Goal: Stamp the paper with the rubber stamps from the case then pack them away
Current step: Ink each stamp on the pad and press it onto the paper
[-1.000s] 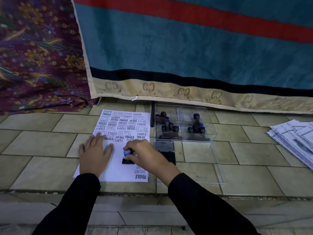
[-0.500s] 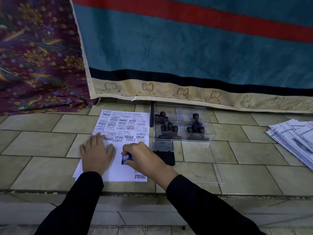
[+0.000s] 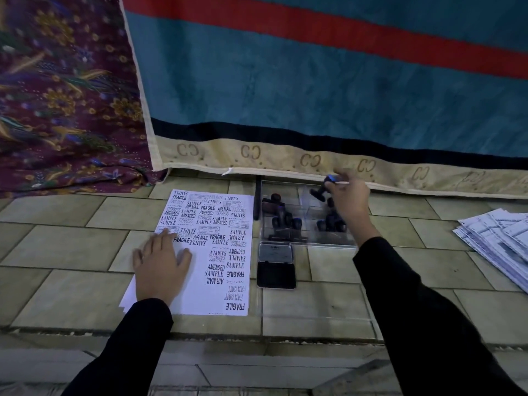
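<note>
The left hand (image 3: pixel 161 267) lies flat, fingers spread, on the near-left of the paper (image 3: pixel 200 295) to pin it to the floor (image 3: pixel 71 252), while the right hand (image 3: pixel 347 200), fingers clamped on a blue-topped stamp (image 3: pixel 321 190), tilts it over the far-right compartment of the clear case (image 3: pixel 311 242), seemingly to stow it.

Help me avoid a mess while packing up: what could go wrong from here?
The right hand holds a blue-topped stamp tilted above the clear case; set down carelessly, it could topple the stamps standing there. The ink pad lies open beside the paper, so a sleeve pulling back might brush it. The left hand rests flat on printed words and could smear them if wet.
</note>
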Demonstrator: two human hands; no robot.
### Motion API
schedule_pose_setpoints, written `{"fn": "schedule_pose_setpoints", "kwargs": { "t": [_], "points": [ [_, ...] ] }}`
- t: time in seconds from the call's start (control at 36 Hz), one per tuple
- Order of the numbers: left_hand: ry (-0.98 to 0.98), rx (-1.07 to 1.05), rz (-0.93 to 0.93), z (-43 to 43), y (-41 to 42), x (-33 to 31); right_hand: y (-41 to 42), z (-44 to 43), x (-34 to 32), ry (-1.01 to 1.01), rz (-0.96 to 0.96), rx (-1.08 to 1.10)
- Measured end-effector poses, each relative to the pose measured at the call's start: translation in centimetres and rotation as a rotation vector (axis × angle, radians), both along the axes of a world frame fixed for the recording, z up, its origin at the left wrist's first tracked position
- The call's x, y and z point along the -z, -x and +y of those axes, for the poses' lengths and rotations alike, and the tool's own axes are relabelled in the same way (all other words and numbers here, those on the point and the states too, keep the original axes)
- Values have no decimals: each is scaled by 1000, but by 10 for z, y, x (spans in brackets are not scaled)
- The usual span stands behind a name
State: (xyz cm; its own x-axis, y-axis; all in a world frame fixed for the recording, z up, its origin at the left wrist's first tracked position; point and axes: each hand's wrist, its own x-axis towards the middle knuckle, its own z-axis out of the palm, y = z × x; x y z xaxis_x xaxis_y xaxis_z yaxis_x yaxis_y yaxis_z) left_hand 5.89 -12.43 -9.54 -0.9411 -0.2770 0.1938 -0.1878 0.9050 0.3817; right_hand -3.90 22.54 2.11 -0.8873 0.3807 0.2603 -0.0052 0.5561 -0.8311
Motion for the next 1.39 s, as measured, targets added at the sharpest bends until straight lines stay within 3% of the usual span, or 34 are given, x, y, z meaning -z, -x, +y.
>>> {"fn": "schedule_pose_setpoints", "kwargs": {
  "t": [0.11, 0.31, 0.72, 0.94, 1.11, 1.39],
  "points": [
    [-10, 0, 13, 0, 1, 2, 18, 27, 15, -59, -79, 74],
    [-4, -3, 24, -1, 0, 3, 41, 24, 29, -118, -172, 9],
    [-17, -6, 9, -1, 0, 2, 55, 7, 40, -522, -451, -143],
    [-20, -18, 3, 3, -2, -4, 62, -30, 29, -637, -300, -249],
    [-23, -19, -12, 3, -1, -5, 60, -47, 31, -859, -165, -233],
    [-16, -9, -18, 2, -2, -4, 69, -86, 35, -507, -493, -401]
  ]
}}
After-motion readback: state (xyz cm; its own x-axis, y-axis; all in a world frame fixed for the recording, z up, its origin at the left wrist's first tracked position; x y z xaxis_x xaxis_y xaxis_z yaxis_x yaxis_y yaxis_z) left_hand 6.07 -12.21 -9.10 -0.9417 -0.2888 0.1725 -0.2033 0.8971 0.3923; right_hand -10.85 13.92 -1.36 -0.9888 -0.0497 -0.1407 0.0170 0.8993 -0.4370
